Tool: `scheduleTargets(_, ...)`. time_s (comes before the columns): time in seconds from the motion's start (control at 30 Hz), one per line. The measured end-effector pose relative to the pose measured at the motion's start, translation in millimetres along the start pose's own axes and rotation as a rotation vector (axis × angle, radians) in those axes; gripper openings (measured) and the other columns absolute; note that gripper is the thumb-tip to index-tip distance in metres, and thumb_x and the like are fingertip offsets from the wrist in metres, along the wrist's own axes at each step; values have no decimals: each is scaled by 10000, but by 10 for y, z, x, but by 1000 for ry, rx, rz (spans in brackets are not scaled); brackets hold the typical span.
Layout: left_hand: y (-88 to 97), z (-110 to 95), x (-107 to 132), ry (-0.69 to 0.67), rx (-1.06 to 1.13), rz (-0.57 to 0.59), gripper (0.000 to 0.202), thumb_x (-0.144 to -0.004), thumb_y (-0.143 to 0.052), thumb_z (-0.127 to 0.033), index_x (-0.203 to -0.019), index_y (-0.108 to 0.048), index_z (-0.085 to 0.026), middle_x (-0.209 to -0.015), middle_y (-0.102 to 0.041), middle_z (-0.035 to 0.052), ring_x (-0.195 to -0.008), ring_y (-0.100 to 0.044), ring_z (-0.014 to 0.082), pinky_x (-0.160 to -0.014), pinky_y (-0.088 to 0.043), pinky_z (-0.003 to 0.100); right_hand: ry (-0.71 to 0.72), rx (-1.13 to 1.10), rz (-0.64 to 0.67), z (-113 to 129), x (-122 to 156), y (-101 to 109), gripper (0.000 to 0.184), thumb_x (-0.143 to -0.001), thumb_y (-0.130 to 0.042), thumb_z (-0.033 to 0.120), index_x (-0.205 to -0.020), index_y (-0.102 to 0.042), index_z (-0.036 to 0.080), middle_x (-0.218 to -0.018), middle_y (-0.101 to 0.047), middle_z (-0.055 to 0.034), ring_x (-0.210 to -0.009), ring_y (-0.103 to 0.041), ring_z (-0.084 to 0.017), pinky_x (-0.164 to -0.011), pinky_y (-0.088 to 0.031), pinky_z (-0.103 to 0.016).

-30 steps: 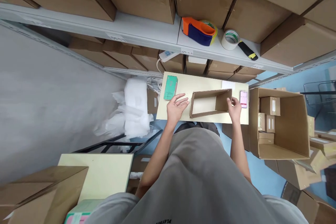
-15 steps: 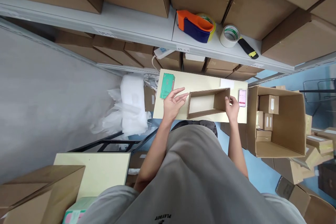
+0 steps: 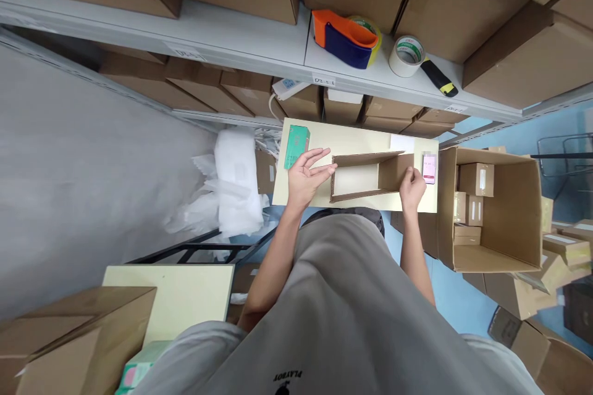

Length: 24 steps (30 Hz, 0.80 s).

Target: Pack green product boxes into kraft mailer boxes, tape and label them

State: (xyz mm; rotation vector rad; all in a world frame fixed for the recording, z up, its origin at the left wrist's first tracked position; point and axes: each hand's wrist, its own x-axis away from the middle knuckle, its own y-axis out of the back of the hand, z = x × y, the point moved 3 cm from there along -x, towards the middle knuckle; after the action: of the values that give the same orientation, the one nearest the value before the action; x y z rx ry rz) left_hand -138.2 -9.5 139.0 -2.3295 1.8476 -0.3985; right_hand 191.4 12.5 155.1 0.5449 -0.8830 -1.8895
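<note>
A narrow cardboard box (image 3: 393, 173) stands with its long opening facing up on the pale surface (image 3: 345, 139) in front of the person, right between the two hands. The right hand (image 3: 411, 190) is at the box's right end, its grip pinched on the upright end panel between thumb and fingers. The left hand (image 3: 303, 182) is at the opposite end, its grip loose and holding nothing, with the fingers spread and pointing toward the box; whether the fingertips touch the cardboard edge I cannot tell. A pale area shows inside the box between its brown walls.

Just beyond the left hand, a green box (image 3: 296, 145) lies near the left end of the surface. A phone (image 3: 429, 168) with a lit, pinkish screen lies just beside the right hand, and a white sheet (image 3: 401, 143) lies behind the cardboard box, near the far edge. On the grey shelf (image 3: 241, 31) above are an orange and dark blue tape dispenser (image 3: 345, 40), a white roll of tape (image 3: 403, 66) and a black and yellow cutter (image 3: 438, 77). To the right of the surface, a large carton (image 3: 509, 216) holds several small boxes (image 3: 476, 180)
</note>
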Motion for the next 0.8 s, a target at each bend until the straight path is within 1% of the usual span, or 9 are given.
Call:
scheduleTargets(0.07, 2, -4, -6, 4, -6, -6, 732, -727, -1099, -499, -1295, -732, -218, -1457, -813, 185, -1019, -900, 299, -1049, -749, 515, -12, 21, -22, 47, 55, 16, 412, -1144, -412, 435, -755, -411, 300, -620, -458, 35, -624, -394, -199, -676, -309, -346)
scheduleTargets(0.23, 21, 13, -8, -5, -10, -9, 700, -741, -1089, -521, -1269, -749, -212, -1443, -815, 182, -1062, -894, 305, -1076, -736, 525, -45, 24, -29, 102, 176, 16, 405, -1155, -396, 372, -756, -390, 307, -629, -427, 39, -631, -372, -204, -675, -281, -352)
scheduleTargets(0.37, 17, 36, -11, -27, -4, -3, 662, -781, -1060, -535, -1276, -754, -221, -1453, -804, 171, -1130, -882, 307, -1107, -721, 525, -30, -11, -10, 103, 240, 9, 408, -1160, -386, 393, -761, -386, 309, -623, -379, 54, -643, -351, -200, -670, -278, -349)
scheduleTargets(0.47, 8, 59, -30, -45, 2, -5, 641, -798, -1043, -548, -1276, -758, -229, -1454, -799, 162, -1150, -875, 302, -1105, -721, 508, -28, -29, 14, 91, 260, 2, 419, -1170, -381, 428, -768, -384, 308, -631, -374, 59, -644, -344, -195, -662, -274, -346)
scheduleTargets(0.6, 13, 95, -67, -58, 26, -14, 622, -793, -1048, -536, -1258, -768, -232, -1412, -807, 151, -1141, -874, 291, -1106, -718, 482, -52, -54, 29, 60, 259, -8, 423, -1173, -387, 433, -769, -379, 309, -638, -364, 65, -636, -340, -189, -657, -272, -344)
scheduleTargets(0.8, 35, 114, -87, -60, 42, -15, 657, -776, -1068, -523, -1283, -759, -242, -1394, -811, 144, -1110, -877, 292, -1094, -726, 507, -64, -72, 31, 22, 252, -4, 399, -1163, -422, 392, -775, -369, 312, -649, -352, 75, -641, -342, -189, -672, -271, -340)
